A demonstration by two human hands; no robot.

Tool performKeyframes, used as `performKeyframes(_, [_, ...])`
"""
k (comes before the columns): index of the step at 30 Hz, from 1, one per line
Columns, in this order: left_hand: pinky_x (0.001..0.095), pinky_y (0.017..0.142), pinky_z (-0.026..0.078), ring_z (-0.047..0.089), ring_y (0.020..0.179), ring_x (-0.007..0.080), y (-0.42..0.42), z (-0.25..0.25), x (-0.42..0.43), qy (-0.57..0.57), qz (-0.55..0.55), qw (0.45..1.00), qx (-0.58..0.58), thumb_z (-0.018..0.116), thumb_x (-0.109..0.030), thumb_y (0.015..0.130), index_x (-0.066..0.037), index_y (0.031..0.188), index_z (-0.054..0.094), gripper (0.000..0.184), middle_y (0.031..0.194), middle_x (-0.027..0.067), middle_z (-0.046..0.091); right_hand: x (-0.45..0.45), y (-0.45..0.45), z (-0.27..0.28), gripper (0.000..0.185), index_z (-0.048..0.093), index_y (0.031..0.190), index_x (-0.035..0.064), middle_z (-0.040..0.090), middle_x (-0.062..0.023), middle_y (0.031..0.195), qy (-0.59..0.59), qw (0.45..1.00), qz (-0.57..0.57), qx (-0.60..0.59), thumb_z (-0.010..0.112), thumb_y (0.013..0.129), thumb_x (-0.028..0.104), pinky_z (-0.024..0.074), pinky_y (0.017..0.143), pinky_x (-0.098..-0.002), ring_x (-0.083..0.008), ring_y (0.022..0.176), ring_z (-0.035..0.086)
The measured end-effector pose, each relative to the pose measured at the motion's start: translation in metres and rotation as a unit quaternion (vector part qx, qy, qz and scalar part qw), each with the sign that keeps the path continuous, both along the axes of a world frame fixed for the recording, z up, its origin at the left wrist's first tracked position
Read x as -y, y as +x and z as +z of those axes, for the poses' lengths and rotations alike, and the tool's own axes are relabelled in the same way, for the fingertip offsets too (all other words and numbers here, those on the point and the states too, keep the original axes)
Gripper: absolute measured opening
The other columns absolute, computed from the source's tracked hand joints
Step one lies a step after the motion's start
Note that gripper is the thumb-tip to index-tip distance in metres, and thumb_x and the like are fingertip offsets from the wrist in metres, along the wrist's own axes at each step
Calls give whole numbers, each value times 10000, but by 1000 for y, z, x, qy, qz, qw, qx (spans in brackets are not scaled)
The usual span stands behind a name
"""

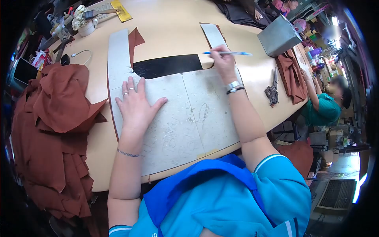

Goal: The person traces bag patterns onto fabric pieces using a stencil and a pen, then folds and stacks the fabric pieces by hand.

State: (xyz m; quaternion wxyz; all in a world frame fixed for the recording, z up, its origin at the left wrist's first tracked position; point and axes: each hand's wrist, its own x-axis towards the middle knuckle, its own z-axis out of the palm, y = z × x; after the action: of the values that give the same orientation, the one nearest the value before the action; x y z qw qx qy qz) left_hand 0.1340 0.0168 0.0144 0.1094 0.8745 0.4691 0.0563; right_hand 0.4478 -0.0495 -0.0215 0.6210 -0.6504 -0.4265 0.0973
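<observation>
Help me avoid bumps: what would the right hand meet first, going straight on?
Probably the pale board's right strip, beyond the right hand; depth is unclear, so it might pass above.

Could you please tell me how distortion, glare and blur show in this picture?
Head view: distortion bows the table, corners black; head view: glare whitens a strip at far right; head view: left hand fairly sharp, a round patch at upper right blurred.

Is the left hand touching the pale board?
Touching. The head view shows the left hand spread palm-down on the pale board, with no visible gap.
</observation>
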Motion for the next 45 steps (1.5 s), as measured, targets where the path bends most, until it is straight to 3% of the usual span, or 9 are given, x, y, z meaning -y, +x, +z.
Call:
performKeyframes(14, [655,1063,273,260,1426,373,0,4,1,-10,-9,1000,14,711,-576,763,-70,1421,413,882,1512,228,309,38,32,-8,93,633,803,18,603,0,673,-91,990,-79,67,641,807,110,429,563,-229,-55,612,523])
performKeyframes(17, [554,1015,384,414,1334,357,-4,-7,-6,79,-20,996,35,675,-490,833,-106,1317,543,632,1402,194,474,37,34,-12,92,635,796,16,603,-4,663,-82,990,-93,69,640,807,108,427,558,-226,-55,610,524])
performKeyframes(23, [458,953,455,559,1158,299,-17,-8,-42,16,27,993,116,656,-324,873,-119,1097,673,304,1258,114,590,36,40,-16,72,632,786,23,580,16,650,-70,993,-76,58,630,805,92,410,549,-221,-48,603,503])
performKeyframes(27, [483,999,413,479,1241,345,-25,-33,-56,129,75,976,157,720,-379,805,-127,1205,613,484,1360,176,513,28,37,-13,75,641,916,28,629,1,748,5,996,-58,-69,628,875,90,448,580,-213,-50,680,551])
performKeyframes(33, [519,1095,276,351,1338,395,-26,-30,-59,61,100,978,172,731,-408,782,-141,1309,550,618,1438,224,428,-39,-63,13,146,654,1023,14,703,-66,911,-35,991,108,-69,628,927,121,486,677,-198,-74,789,623])
performKeyframes(37, [520,1101,254,344,1341,386,-27,-37,-63,63,100,975,188,719,-408,793,-147,1314,550,607,1444,210,428,-85,-137,15,127,655,916,19,679,-38,804,-83,976,203,6,635,884,140,504,660,-242,-74,707,605])
performKeyframes(39, [520,1102,249,344,1342,378,-25,-37,-65,61,105,973,195,720,-403,795,-153,1323,543,611,1447,201,428,-103,-154,0,137,640,841,-1,639,-44,666,13,977,211,-38,645,799,129,491,580,-256,-95,625,601])
performKeyframes(42, [514,1105,243,342,1346,368,-24,-33,-65,37,115,969,217,741,-365,784,-153,1348,521,641,1449,193,425,-99,-155,4,131,620,814,-7,649,-50,690,-81,971,216,-66,649,795,120,496,587,-264,-107,641,611])
performKeyframes(45, [485,1096,266,376,1321,356,-24,-37,-68,16,118,947,300,770,-278,765,-111,1372,488,690,1419,188,452,-94,-157,9,122,617,816,-3,649,-52,701,-55,973,222,25,646,795,113,490,591,-248,-100,651,614])
